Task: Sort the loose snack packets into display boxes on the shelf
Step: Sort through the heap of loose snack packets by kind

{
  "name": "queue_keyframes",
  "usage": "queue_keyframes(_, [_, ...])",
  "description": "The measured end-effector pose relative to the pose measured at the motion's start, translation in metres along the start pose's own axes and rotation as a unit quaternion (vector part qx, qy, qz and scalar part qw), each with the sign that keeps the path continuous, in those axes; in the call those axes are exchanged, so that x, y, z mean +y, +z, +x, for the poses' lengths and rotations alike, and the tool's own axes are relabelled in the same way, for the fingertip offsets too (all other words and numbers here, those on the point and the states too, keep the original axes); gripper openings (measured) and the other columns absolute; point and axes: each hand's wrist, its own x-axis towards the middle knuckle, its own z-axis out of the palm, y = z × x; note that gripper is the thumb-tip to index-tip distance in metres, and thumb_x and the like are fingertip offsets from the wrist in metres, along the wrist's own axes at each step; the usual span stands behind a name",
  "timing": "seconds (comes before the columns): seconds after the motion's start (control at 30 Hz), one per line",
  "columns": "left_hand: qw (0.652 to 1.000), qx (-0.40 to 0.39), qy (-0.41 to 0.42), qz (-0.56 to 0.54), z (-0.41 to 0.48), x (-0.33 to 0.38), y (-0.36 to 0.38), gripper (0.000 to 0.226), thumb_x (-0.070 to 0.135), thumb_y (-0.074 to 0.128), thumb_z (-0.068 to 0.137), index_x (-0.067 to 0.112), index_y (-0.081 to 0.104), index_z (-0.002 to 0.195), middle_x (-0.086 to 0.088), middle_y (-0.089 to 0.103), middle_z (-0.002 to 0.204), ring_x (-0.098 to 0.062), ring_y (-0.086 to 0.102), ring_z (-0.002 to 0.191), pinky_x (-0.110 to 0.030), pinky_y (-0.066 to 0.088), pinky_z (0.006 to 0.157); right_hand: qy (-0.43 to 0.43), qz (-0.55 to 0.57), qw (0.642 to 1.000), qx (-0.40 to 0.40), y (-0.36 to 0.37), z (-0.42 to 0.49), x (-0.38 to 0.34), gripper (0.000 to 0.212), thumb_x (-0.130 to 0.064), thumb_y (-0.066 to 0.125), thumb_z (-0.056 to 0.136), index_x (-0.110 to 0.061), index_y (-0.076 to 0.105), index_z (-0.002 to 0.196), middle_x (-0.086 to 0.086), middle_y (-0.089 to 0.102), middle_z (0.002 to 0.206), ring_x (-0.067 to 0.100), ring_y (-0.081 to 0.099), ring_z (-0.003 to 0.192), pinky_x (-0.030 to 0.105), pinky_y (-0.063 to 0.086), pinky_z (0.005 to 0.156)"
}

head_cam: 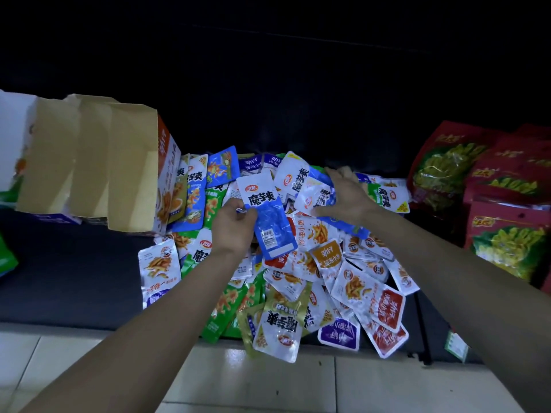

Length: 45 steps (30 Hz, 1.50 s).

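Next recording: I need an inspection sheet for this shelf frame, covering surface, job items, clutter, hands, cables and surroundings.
Surface: dark shelf, bare at left, dimly lit.
Job's things: snack packets in a loose mixed pile, some overhanging the front edge; open display box standing at left, with packets leaning beside it.
Clutter: red bags stacked at right; green packet at the left edge.
Grippers: left hand pinches a blue packet above the pile; right hand rests on a white-and-blue packet in the pile, grip unclear.
Cables: nothing seen.
Surroundings: tiled floor below; darkness behind the shelf.
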Motion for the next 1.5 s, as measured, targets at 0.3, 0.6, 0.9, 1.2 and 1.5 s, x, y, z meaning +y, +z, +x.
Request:
queue_keyframes(0.3, [1.000, -0.009, -0.004, -0.016, -0.007, 0.006, -0.004, 0.016, 0.019, 0.053, 0.099, 0.023, 0.044, 0.087, -0.021, 0.053, 0.080, -0.025, 0.050, 0.071, -0.044, 0.045, 0.062, 0.058, 0.326, 0.942, 0.051, -0.018, -0.019, -0.021, 0.045, -0.035, 0.059, 0.096, -0.011, 0.048, 0.132, -0.001, 0.062, 0.106, 0.026, 0.062, 0.104, 0.028, 0.052, 0.068])
queue_keyframes(0.6, [0.987, -0.088, -0.085, -0.100, -0.030, 0.023, 0.007, 0.069, 0.038, 0.063, 0.092, 0.012, 0.028, 0.146, -0.011, 0.045, 0.145, -0.033, 0.053, 0.124, -0.051, 0.046, 0.101, -0.007, 0.328, 0.942, -0.067, 0.021, -0.045, -0.065, 0.016, -0.020, 0.061, 0.095, -0.009, 0.065, 0.106, 0.017, 0.066, 0.093, 0.020, 0.057, 0.076, 0.039, 0.048, 0.068])
queue_keyframes(0.9, [0.993, -0.041, -0.028, -0.103, -0.028, 0.014, -0.013, 0.036, 0.012, 0.060, 0.096, 0.012, 0.045, 0.128, -0.003, 0.059, 0.112, -0.022, 0.060, 0.097, -0.036, 0.049, 0.083, 0.038, -0.027, 0.994, 0.098, 0.023, -0.020, -0.032, 0.073, -0.028, 0.063, 0.093, -0.019, 0.023, 0.153, 0.009, 0.028, 0.157, 0.026, 0.029, 0.142, 0.039, 0.023, 0.116])
queue_keyframes(1.2, [0.996, -0.033, -0.022, -0.076, -0.024, 0.008, -0.013, 0.040, 0.014, 0.059, 0.097, 0.011, 0.042, 0.133, 0.000, 0.056, 0.110, -0.023, 0.059, 0.102, -0.035, 0.048, 0.085, -0.065, 0.101, 0.979, 0.167, 0.026, -0.033, -0.040, 0.040, -0.027, 0.051, 0.098, -0.008, 0.058, 0.131, 0.008, 0.052, 0.120, 0.018, 0.054, 0.101, 0.033, 0.050, 0.089])
queue_keyframes(1.5, [0.998, -0.047, -0.027, -0.039, -0.028, 0.016, 0.016, 0.081, 0.039, 0.058, 0.096, 0.009, 0.010, 0.153, 0.001, 0.040, 0.137, -0.014, 0.037, 0.129, -0.032, 0.033, 0.103, -0.188, 0.097, 0.977, 0.013, 0.040, -0.063, -0.035, 0.041, -0.014, 0.052, 0.097, -0.012, 0.053, 0.138, 0.007, 0.052, 0.120, 0.018, 0.050, 0.109, 0.031, 0.042, 0.094])
